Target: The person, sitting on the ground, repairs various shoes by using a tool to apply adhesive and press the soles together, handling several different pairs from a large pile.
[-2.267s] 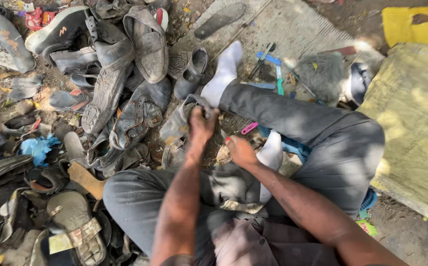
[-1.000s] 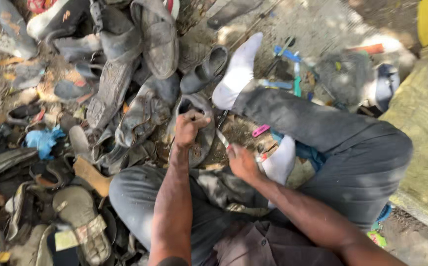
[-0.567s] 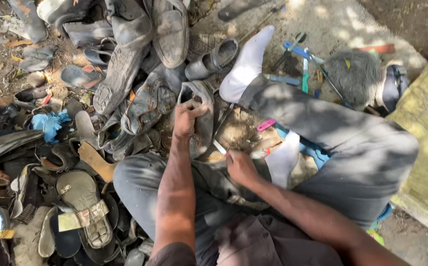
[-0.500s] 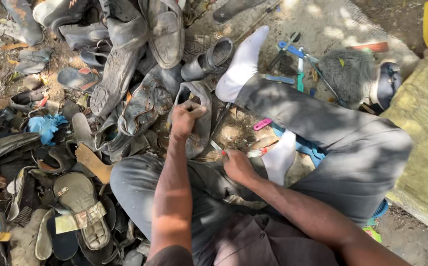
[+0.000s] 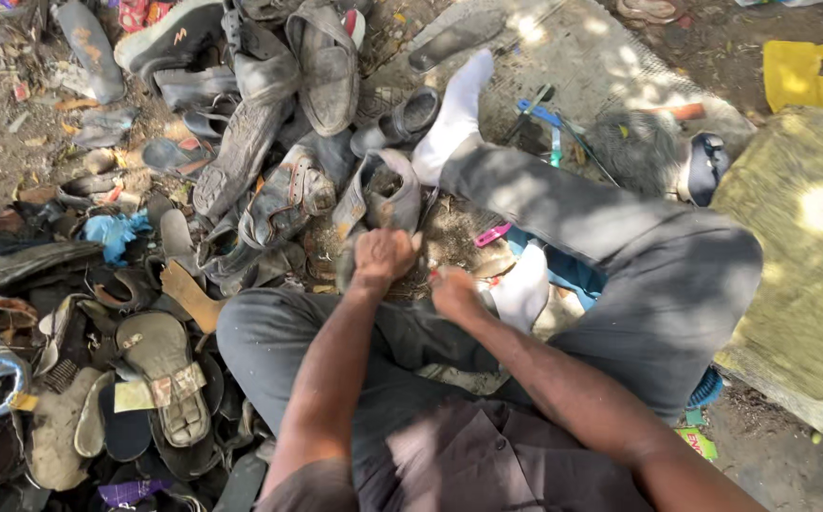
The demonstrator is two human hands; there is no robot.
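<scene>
Sitting on the ground, the person works amid a large heap of worn shoes and sandals (image 5: 241,161) that fills the left half of the view, with a yellow-green sack (image 5: 810,256) spread at the right and a yellow plastic container (image 5: 814,81) beyond it; the contents of that container cannot be made out. The legs in grey trousers (image 5: 639,256) are folded around the work area, white socks on both feet.

The left hand (image 5: 383,256) is closed in a fist around the lower edge of a grey worn shoe (image 5: 378,194), which stands on the dirt just ahead of the knees, its opening facing up. The right hand (image 5: 454,292) rests just beside it, fingers curled; whether it grips a small tool cannot be told.

The step in hand appears to be handling or repairing this shoe. The next move likely calls for steadying the shoe firmly with the left hand. A pink object (image 5: 492,234) and blue-handled tools (image 5: 544,118) lie nearby.
</scene>
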